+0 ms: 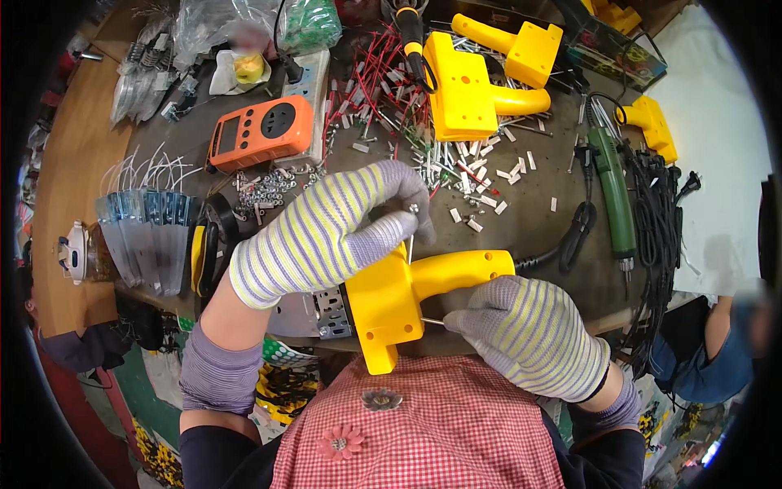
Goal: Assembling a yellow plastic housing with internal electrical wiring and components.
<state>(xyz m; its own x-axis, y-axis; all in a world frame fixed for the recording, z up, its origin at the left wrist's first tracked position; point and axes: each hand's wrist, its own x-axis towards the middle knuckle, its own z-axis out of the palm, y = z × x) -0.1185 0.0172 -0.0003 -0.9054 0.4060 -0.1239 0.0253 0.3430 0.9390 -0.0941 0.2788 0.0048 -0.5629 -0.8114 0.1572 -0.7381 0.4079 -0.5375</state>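
A yellow plastic tool housing (383,297) with a handle lies at the table's front edge, a perforated metal bracket (332,312) joined to its left side. My left hand (326,232), in a striped glove, reaches over its far side. Its thumb and fingers close around a long metal screw (413,213) that stands at the housing's far edge. My right hand (533,338), gloved alike, is below the handle. Its fingertips pinch a thin metal rod (433,321) at the housing's near right side; the rod's other end is hidden in the glove. A black cord leaves the handle's end.
Yellow housings (463,90), white connectors (485,200), and red wires lie beyond. An orange meter (262,133) rests left beside loose nuts (269,189). A green electric screwdriver (611,187) and coiled black cables (652,228) are right. Another person's arm (717,330) shows at far right.
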